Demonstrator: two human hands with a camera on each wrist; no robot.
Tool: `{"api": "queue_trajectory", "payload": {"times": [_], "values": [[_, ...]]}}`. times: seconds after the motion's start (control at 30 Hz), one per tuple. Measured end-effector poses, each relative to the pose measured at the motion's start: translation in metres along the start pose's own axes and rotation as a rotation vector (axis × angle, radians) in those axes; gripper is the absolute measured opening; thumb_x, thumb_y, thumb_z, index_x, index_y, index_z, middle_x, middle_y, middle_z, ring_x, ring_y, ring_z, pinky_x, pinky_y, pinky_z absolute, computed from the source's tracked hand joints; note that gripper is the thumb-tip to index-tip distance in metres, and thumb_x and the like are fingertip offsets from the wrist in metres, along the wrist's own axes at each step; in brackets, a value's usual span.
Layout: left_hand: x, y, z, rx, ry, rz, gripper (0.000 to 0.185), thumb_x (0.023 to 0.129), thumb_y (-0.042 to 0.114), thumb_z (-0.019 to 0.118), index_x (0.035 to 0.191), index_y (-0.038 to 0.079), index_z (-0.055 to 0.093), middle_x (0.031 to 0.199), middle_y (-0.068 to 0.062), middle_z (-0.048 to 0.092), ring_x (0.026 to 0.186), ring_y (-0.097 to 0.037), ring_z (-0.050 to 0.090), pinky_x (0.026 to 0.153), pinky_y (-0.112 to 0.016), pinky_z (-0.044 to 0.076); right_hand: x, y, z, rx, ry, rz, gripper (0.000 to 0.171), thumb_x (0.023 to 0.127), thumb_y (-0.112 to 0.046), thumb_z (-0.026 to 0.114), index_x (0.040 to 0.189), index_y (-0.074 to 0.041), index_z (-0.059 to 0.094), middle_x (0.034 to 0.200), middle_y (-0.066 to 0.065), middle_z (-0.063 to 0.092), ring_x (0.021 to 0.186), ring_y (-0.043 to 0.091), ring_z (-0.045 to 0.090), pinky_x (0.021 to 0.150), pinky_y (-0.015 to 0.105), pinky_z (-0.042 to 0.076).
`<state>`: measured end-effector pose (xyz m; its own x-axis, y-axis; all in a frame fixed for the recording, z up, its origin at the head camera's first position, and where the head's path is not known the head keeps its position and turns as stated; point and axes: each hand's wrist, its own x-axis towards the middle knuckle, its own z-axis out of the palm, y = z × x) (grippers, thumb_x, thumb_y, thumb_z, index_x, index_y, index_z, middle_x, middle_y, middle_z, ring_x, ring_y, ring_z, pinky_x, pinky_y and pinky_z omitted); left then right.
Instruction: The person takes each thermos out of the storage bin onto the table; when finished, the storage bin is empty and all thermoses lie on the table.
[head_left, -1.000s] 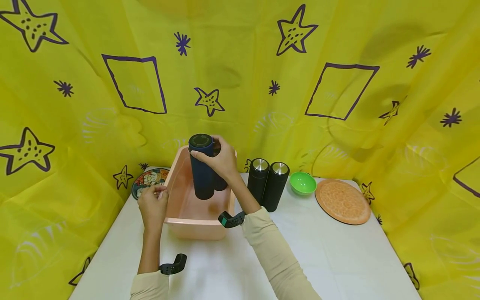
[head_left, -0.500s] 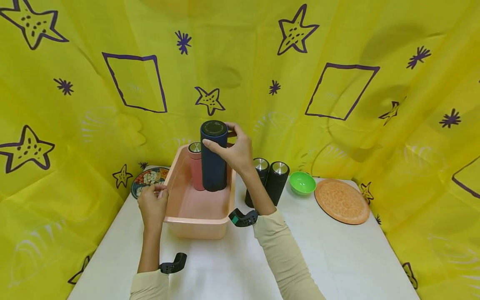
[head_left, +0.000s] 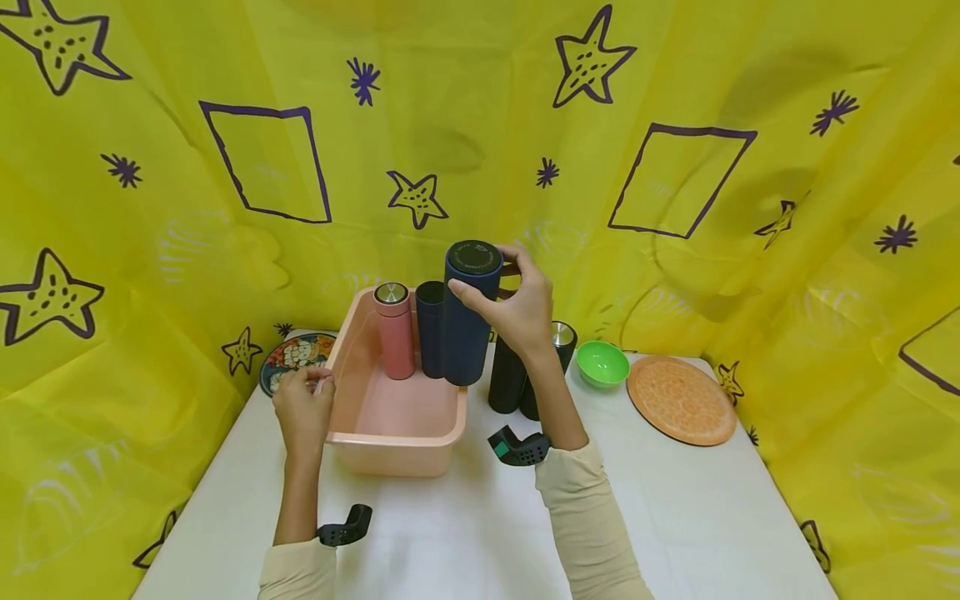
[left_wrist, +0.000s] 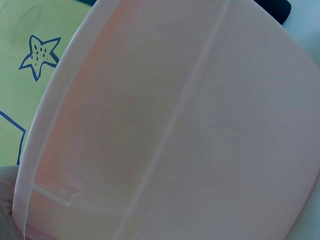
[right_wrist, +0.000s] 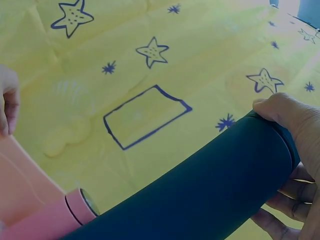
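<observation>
My right hand (head_left: 521, 304) grips a dark blue thermos bottle (head_left: 467, 333) near its black top, thumb on the near side. The bottle is upright and raised, overlapping the right rim of the pink plastic basin (head_left: 393, 457) in the head view. In the right wrist view the blue bottle slants across, held round its top end. My left hand (head_left: 302, 412) pinches the basin's left rim. Inside the basin stand a pink thermos bottle (head_left: 396, 340) with a silver-topped lid and another dark blue bottle (head_left: 431, 337). The left wrist view is mostly basin wall (left_wrist: 225, 130).
Two black thermos bottles (head_left: 506, 375) with silver tops stand right of the basin, partly behind my right hand and forearm. Further right are a green bowl (head_left: 603, 364) and a round orange-brown board (head_left: 682, 400). A patterned plate (head_left: 296, 357) lies behind my left hand. Yellow curtain surrounds the white table.
My right hand has lifted the blue bottle and moved it rightward from over the basin's middle to its right rim, uncovering the pink and other blue bottles. My left hand stays at the rim.
</observation>
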<state>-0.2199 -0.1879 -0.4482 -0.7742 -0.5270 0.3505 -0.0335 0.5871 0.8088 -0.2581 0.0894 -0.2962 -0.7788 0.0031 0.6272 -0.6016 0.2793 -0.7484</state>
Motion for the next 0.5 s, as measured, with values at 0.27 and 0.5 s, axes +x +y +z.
{"api": "queue_trajectory", "payload": {"times": [0.27,0.5], "values": [[0.001,0.001,-0.003,0.001,0.004,0.002,0.014,0.086,0.005,0.066,0.095,-0.005,0.071,0.092,-0.025,0.06,0.088,-0.038,0.057,0.078,-0.051,0.045,-0.017,0.011,-0.018,-0.039,0.038,0.033,0.06,0.072,-0.025,0.085,0.121,-0.001,0.06,0.107,0.012,0.065,0.091,0.017,0.056,0.068,0.029,0.056],[0.0,0.001,-0.001,0.002,-0.001,0.002,0.014,0.086,0.006,0.066,0.095,-0.005,0.071,0.092,-0.024,0.06,0.087,-0.038,0.056,0.078,-0.051,0.045,-0.027,0.02,-0.036,-0.024,0.087,0.06,0.058,0.071,-0.021,0.085,0.12,0.0,0.06,0.105,0.012,0.063,0.089,0.015,0.054,0.063,0.018,0.051]]}}
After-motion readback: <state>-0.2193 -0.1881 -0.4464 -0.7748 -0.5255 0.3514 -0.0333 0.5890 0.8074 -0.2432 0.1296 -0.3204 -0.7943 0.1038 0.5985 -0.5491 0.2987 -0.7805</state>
